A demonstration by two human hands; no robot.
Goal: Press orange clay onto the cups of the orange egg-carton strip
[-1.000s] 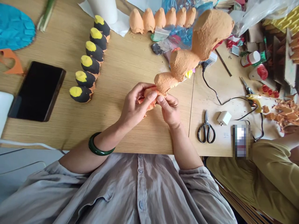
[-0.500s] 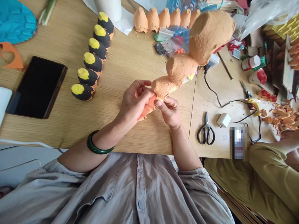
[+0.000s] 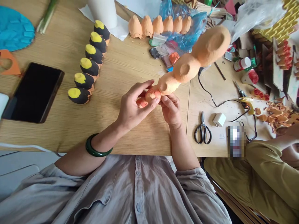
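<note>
Both hands hold a strip of peach-orange egg-carton cups (image 3: 186, 67) above the table; it slants up to the right, its far cup nearest the camera. My left hand (image 3: 135, 107), with a dark green bangle at the wrist, has its thumb and fingers around the near end, where a cup carries red-orange clay. Below and to the right, my right hand (image 3: 171, 109) pinches the strip's near end with thumb and bent fingers. A row of cups covered in black with yellow tops (image 3: 86, 63) stands to the left. Another plain orange strip (image 3: 158, 25) stands at the back.
A dark phone (image 3: 32, 91) lies at left, below a blue oval piece (image 3: 15, 29). Scissors (image 3: 202, 129), a white plug adapter (image 3: 219, 119), a black cord and a glue gun (image 3: 247, 104) lie at right. Clay packets (image 3: 167, 54) lie behind. Another person sits at right.
The strip has turned in my hands, so the rounded cup tops now face the camera, and its far end has dipped slightly. The view has shifted a little.
</note>
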